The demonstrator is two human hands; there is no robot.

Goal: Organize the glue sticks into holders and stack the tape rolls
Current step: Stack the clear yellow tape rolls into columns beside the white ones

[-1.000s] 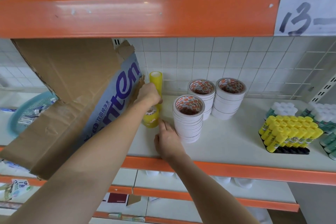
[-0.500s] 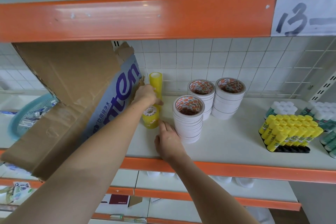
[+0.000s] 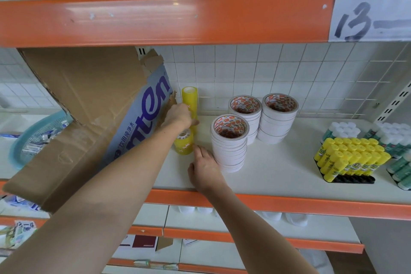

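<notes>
My left hand point(image 3: 179, 115) grips the lower part of a tall stack of yellow tape rolls point(image 3: 189, 100) standing against the tiled back wall. A shorter stack of yellow tape rolls point(image 3: 184, 144) stands just in front of it. My right hand point(image 3: 205, 168) lies on the white shelf point(image 3: 278, 169), fingers stretched toward the short yellow stack and beside the front stack of white tape rolls point(image 3: 230, 142). Two more white tape stacks point(image 3: 244, 115) point(image 3: 279, 117) stand behind. Yellow glue sticks point(image 3: 351, 158) fill a black holder point(image 3: 350, 179) at the right.
A torn cardboard box point(image 3: 89, 118) leans at the left, touching the yellow stacks. A teal basket point(image 3: 35, 138) sits behind it. White-capped green glue bottles point(image 3: 400, 167) crowd the far right. An orange beam point(image 3: 178, 20) runs overhead, and lower shelves hold papers.
My left hand has slid slightly up and back along the tall yellow stack. My right hand has stayed in place on the shelf.
</notes>
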